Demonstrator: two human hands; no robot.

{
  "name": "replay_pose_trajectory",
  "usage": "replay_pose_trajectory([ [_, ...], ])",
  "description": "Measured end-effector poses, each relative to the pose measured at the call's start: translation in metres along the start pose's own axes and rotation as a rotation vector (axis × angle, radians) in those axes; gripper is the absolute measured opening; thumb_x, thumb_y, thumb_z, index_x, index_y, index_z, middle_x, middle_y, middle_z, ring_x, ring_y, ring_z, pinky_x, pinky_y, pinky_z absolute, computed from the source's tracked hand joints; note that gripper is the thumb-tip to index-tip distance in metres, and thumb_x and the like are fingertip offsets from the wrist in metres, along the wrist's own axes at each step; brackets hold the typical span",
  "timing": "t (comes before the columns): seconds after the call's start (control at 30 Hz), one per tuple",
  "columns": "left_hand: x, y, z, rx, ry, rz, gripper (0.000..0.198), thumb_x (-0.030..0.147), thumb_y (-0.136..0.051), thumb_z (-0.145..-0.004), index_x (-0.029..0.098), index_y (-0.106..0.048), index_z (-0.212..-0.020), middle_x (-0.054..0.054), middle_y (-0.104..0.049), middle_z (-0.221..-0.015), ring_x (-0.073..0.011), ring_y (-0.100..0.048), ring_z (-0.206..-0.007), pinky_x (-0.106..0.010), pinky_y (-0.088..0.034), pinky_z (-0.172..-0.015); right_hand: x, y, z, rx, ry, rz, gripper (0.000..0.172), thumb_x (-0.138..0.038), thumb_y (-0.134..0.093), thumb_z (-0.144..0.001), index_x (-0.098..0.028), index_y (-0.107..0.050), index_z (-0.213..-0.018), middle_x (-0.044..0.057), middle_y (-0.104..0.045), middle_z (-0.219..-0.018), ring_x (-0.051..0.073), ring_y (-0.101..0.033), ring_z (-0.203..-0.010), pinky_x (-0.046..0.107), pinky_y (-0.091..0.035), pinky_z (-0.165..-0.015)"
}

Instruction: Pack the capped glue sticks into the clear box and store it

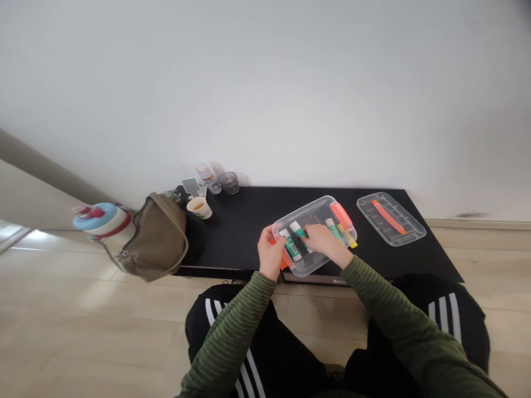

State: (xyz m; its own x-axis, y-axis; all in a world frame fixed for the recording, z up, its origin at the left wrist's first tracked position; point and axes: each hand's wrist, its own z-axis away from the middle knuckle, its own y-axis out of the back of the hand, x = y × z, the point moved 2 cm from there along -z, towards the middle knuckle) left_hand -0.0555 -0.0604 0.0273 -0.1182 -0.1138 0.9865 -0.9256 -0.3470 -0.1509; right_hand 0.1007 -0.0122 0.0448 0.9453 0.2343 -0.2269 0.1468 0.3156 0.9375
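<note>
A clear plastic box (312,267) with orange clips stands without its lid on the black table. My left hand (269,253) grips the box's left end near an orange clip, its thumb over the rim. Inside, a green and white glue stick (292,249) lies beside that thumb. My right hand (326,241) reaches into the box, its fingers closed at the end of a second glue stick (297,228). Another glue stick (332,225) lies to the right, next to a yellow strip-like item (348,236) at the box's right end.
A clear lid (391,219) with an orange handle lies at the right of the table (244,221). To the left are a paper cup (199,208), a white bottle (208,177), a dark glass (229,183), a brown bag (155,237) and a blue-topped flask (103,218).
</note>
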Motion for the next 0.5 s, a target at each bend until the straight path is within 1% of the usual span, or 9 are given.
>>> replay_pose_trajectory([
  [0.07, 0.003, -0.001, 0.002, -0.011, -0.003, -0.013, 0.032, 0.012, -0.06, -0.064, 0.018, -0.064, -0.095, -0.003, -0.068, -0.093, -0.0158, -0.064, -0.085, -0.029, -0.049, -0.083, -0.004, -0.003, -0.004, -0.035, -0.021, 0.008, 0.029, -0.034, -0.052, -0.09, -0.014, -0.069, -0.102, 0.016, -0.072, -0.107, 0.028, -0.068, -0.098, 0.031, -0.047, -0.077],
  [0.2, 0.009, -0.004, 0.006, -0.01, 0.006, -0.026, 0.032, 0.011, -0.059, -0.065, 0.018, -0.064, -0.096, -0.003, -0.069, -0.093, -0.0158, -0.064, -0.086, -0.029, -0.049, -0.084, -0.008, -0.011, -0.007, -0.05, -0.054, 0.016, 0.033, -0.035, -0.053, -0.089, -0.012, -0.068, -0.107, 0.018, -0.071, -0.109, 0.03, -0.068, -0.097, 0.032, -0.049, -0.073],
  [0.3, 0.01, -0.005, 0.007, -0.005, 0.011, -0.022, 0.033, 0.011, -0.059, -0.065, 0.017, -0.064, -0.096, -0.003, -0.069, -0.093, -0.0158, -0.064, -0.086, -0.029, -0.049, -0.084, -0.007, -0.015, -0.007, -0.057, -0.063, 0.025, 0.035, -0.035, -0.054, -0.089, -0.012, -0.067, -0.111, 0.018, -0.071, -0.109, 0.029, -0.069, -0.097, 0.032, -0.049, -0.074],
  [0.4, 0.01, -0.006, 0.006, 0.004, 0.014, -0.016, 0.032, 0.01, -0.059, -0.064, 0.017, -0.064, -0.095, -0.003, -0.068, -0.092, -0.0155, -0.063, -0.086, -0.029, -0.048, -0.083, -0.005, -0.015, -0.008, -0.054, -0.054, 0.022, 0.032, -0.037, -0.056, -0.089, -0.013, -0.07, -0.106, 0.018, -0.071, -0.107, 0.028, -0.069, -0.097, 0.031, -0.049, -0.075],
  [0.5, 0.008, -0.005, 0.005, 0.007, 0.016, 0.003, 0.032, 0.011, -0.06, -0.064, 0.017, -0.064, -0.095, -0.003, -0.067, -0.091, -0.0153, -0.063, -0.085, -0.029, -0.048, -0.083, -0.002, -0.009, -0.003, -0.031, -0.053, 0.011, 0.03, -0.036, -0.055, -0.091, -0.015, -0.071, -0.104, 0.017, -0.072, -0.107, 0.026, -0.068, -0.1, 0.031, -0.049, -0.08],
])
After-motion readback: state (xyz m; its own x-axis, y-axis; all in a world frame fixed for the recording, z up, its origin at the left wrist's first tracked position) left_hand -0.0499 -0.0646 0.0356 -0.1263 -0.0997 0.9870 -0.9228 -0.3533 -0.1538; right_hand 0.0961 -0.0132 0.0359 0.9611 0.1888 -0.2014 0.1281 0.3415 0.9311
